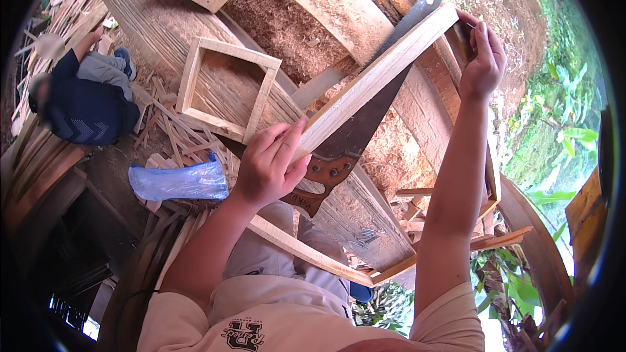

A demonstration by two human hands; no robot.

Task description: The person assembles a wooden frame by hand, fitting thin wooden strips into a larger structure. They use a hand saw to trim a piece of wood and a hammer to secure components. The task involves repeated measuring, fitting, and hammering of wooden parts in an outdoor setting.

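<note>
My left hand [270, 163] is closed on the near end of a pale wooden bar [381, 85], fingers on top. At its far end, my right hand [484, 58] grips the corner with bent fingers, partly behind the wood. Under the bar lies a handsaw [365, 124] with a dark blade and brown wooden handle, its tip showing past the bar. Left of it, a small square wooden frame [188, 85] rests on a plank. More pale strips [313, 254] meet at a corner by my lap; whether they join the held bar is hidden.
A long weathered plank [147, 19] crosses in front of me, with several loose nails [368, 234] near its close end. Sawdust [280, 32] and curved timbers surround it. A clear bluish plastic bag [179, 181] lies at left. Another person [85, 104] sits far left among wood scraps.
</note>
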